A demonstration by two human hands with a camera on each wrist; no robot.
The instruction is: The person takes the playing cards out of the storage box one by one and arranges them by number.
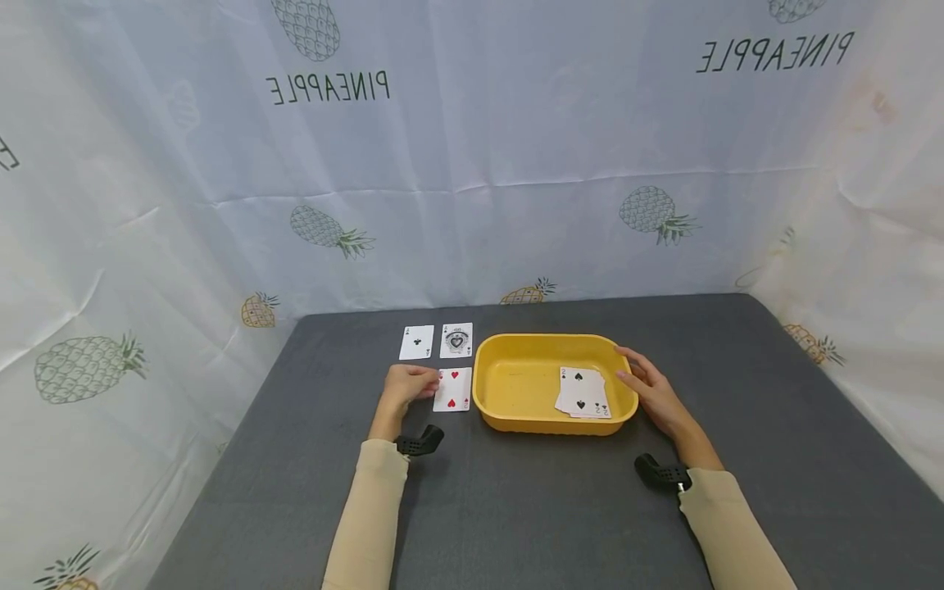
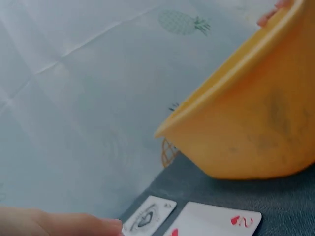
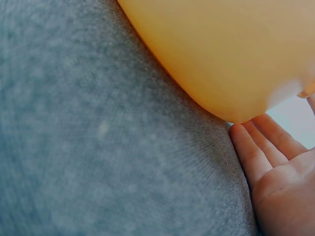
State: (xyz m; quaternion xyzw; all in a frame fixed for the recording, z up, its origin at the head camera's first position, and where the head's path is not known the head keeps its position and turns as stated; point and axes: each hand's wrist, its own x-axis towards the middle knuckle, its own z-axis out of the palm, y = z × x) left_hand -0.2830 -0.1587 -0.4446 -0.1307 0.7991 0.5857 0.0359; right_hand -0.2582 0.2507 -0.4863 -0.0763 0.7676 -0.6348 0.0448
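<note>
The two of hearts [image 1: 453, 393], a playing card, lies face up just left of a yellow plastic basin [image 1: 509, 425]. At its left edge, my left hand [image 1: 407, 387] pinches the card with the fingertips. Behind it lie an ace of clubs [image 1: 417, 342] and another ace [image 1: 456, 340] with a large ornate emblem. My right hand [image 1: 656, 400] grips the basin's right end, thumb and index finger at the rim. From the right wrist view, the other fingers [image 3: 253, 152] reach under the basin's outer wall. A small pile of cards [image 1: 583, 393], two of spades uppermost, lies inside the basin.
The dark grey table [image 1: 538, 508] runs back to a white curtain [image 1: 472, 147] printed with pineapples, which also hangs along both sides. Black wrist cameras sit on both forearms, close over the table.
</note>
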